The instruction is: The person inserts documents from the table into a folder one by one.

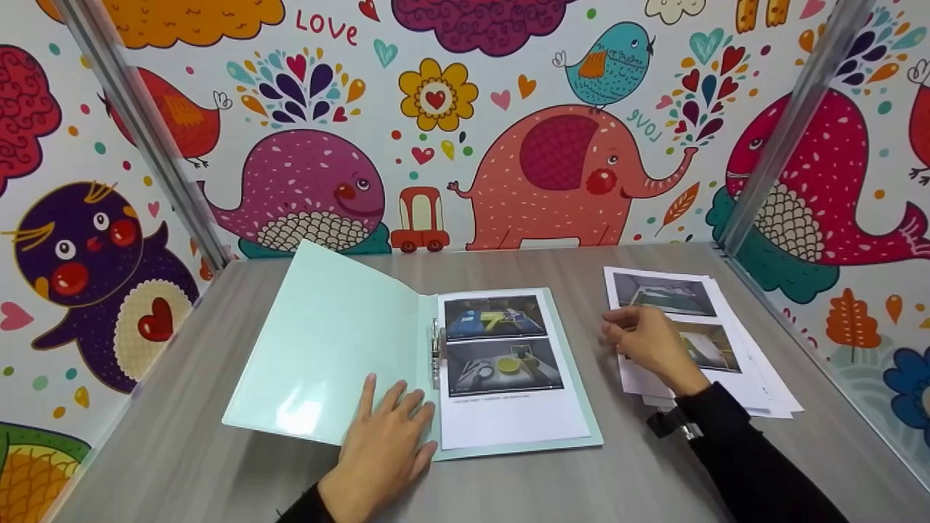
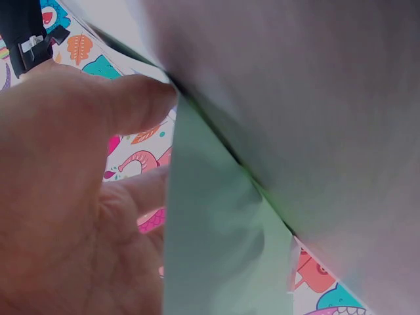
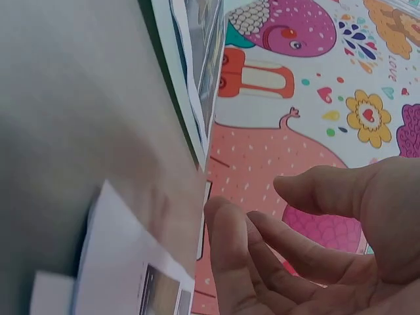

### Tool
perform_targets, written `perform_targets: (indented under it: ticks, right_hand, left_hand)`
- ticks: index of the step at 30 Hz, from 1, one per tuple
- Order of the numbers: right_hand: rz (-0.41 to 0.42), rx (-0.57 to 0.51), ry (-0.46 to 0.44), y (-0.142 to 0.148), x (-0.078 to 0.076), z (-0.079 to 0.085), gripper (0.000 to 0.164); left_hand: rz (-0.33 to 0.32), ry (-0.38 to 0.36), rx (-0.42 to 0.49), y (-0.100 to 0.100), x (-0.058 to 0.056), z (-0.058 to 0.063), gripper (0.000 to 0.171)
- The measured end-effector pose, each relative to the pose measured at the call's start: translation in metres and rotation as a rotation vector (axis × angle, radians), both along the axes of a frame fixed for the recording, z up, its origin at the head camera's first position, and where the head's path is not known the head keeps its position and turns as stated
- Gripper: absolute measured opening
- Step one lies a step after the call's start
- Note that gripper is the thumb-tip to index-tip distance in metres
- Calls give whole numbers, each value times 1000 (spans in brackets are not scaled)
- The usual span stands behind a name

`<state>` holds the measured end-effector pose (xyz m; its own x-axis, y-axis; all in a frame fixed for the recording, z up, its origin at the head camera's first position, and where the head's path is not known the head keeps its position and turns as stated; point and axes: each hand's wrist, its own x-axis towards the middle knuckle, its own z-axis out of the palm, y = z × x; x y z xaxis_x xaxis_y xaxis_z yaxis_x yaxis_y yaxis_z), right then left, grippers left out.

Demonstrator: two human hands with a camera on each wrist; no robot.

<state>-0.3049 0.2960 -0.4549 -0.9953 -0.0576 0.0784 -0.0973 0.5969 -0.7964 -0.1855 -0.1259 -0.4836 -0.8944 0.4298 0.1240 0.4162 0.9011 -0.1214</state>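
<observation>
A mint-green ring binder (image 1: 334, 334) lies spread on the table, its left cover tilted up. Printed sheets (image 1: 516, 421) with two pictures on the top page lie in its right half, beside a metal ring clip (image 1: 435, 352). My left hand (image 1: 386, 439) rests with outstretched fingers on the lower cover near the spine; the left wrist view has its thumb at the binder's edge. Over the left side of a loose paper stack (image 1: 759, 370) is my right hand (image 1: 649, 343). In the right wrist view its relaxed fingers (image 3: 230, 249) and thumb stand apart, holding nothing.
The grey wood-grain table (image 1: 508, 490) meets a wall (image 1: 436, 36) printed with cartoon animals at the back. Metal posts (image 1: 792, 123) stand at the two back corners. Some sheets of the loose stack fan out toward the lower right.
</observation>
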Motion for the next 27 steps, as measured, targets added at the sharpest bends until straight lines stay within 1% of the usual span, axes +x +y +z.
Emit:
perform_targets:
  ticks: [6,10,14,16,21,24,27]
  right_hand:
    - [-53,121,65,19,-8,0,37]
    - [-86,147,47,30,-11,-1,39]
    - [-121,197,49,44,-14,-1,41]
    - [-141,225,46,51,-16,-1,45]
    - [-179,261,-34,71,-17,0,63]
    - [-195,294,-62,82,-17,-1,68]
    - [-219,339,-60,92,-17,-3,68]
  left_hand:
    - [15,-33,-13,1,-1,2,50]
    - [19,-41,-15,2,0,3,51]
    - [21,-41,-19,2,0,3,51]
    - [20,-40,-18,2,0,3,51]
    - [14,-45,1,2,0,4,51]
    - [12,-43,3,2,0,3,50]
    - [4,-17,-4,1,0,2,49]
